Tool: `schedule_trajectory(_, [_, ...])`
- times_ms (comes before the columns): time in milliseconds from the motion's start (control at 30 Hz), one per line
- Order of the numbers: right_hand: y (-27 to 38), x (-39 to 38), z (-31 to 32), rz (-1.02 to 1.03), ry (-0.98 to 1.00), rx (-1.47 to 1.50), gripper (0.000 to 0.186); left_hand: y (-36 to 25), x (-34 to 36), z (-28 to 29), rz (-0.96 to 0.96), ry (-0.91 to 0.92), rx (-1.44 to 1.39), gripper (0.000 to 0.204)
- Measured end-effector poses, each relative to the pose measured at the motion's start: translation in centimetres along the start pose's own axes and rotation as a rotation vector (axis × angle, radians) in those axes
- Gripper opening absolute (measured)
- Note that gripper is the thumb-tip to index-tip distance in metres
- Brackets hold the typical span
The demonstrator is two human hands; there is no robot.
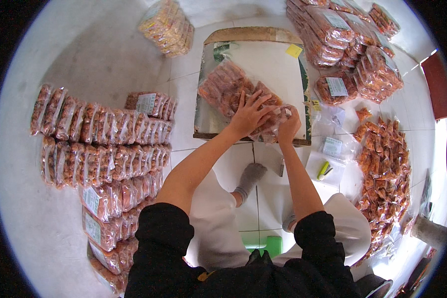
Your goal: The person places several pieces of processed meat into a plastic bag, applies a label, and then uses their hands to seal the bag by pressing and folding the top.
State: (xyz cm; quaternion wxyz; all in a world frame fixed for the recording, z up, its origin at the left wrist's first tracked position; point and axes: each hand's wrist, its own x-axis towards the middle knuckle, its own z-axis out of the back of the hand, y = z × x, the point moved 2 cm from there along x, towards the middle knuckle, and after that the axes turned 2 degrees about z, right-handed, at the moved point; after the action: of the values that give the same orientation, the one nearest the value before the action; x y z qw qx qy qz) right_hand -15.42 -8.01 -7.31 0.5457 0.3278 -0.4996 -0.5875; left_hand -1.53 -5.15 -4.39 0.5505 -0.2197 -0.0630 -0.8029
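A clear plastic bag of orange-brown snack pieces point(223, 87) lies on a flat board with a shiny cover point(263, 59) on the tiled floor. My left hand point(248, 114) presses flat on the bag's near end with fingers spread. My right hand point(288, 124) pinches the bag's crumpled open end at the board's near right edge. Both forearms reach forward from black sleeves.
Rows of filled snack bags point(104, 144) lie on the floor at left. More stacked bags point(347, 44) sit at the far right, a paler stack point(166, 27) at the far centre. Loose orange snacks point(385, 164), empty bags and labels point(333, 146) lie at right. My grey-socked foot point(251, 179) rests below the board.
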Motion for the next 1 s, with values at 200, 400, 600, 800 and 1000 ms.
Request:
schedule_trajectory(200, [-1.3,0.2,2.2,0.433,0.17,-0.098,0.036,-0.6,0.6,0.0,0.016,0.026,-0.047,0.036])
schedule_trajectory(400, [-1.9,-3.6,5.5,0.193,0.429,0.057,0.053,0.2,-0.4,0.1,0.044,-0.006,0.019,0.033])
schedule_trajectory(600, [-1.6,-6.1,5.1,0.345,0.439,-0.063,0.058,-0.4,0.1,0.2,0.032,-0.003,-0.026,0.038])
schedule_trajectory(800, [-1.3,-5.2,2.5,0.464,0.383,-0.168,0.052,-0.5,0.5,0.8,-0.085,0.025,0.001,0.033])
schedule_trajectory(1000, [0.5,-5.5,1.3,0.478,0.227,-0.201,0.05,-0.6,0.7,1.3,-0.195,0.1,-0.14,0.032])
